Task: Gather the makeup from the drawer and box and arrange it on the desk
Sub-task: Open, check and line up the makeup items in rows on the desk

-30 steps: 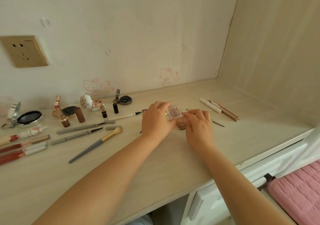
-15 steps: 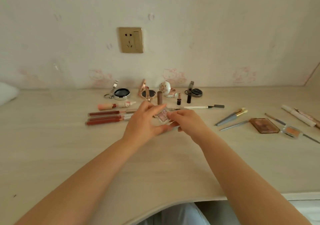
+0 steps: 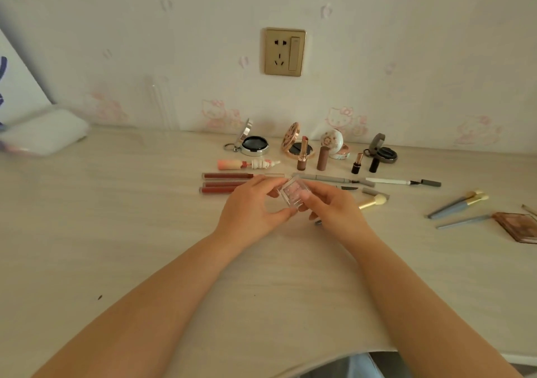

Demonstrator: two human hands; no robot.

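Note:
A small clear square case with pink powder (image 3: 291,193) is held just above the desk (image 3: 116,232) between both hands. My left hand (image 3: 250,209) pinches its left side and my right hand (image 3: 331,206) grips its right side, thumb on top. Behind it lie three red lip gloss tubes (image 3: 223,183), grey eyeliner pens (image 3: 328,178) and a white pen (image 3: 401,181). Further back stand open compacts (image 3: 254,144), lipsticks (image 3: 303,157) and a brown cap (image 3: 322,158). A gold-handled brush (image 3: 373,202) lies right of my right hand.
Blue-handled brushes (image 3: 456,204) and a brown eyeshadow palette (image 3: 518,226) lie at the right. A pink and white tube (image 3: 247,164) sits by the glosses. A white folded cloth (image 3: 43,133) rests at the far left. A gold wall socket (image 3: 284,51) is above.
My view has swung left along the desk and both hands carried the clear case leftward, from beside the palette to in front of the lip glosses and pens.

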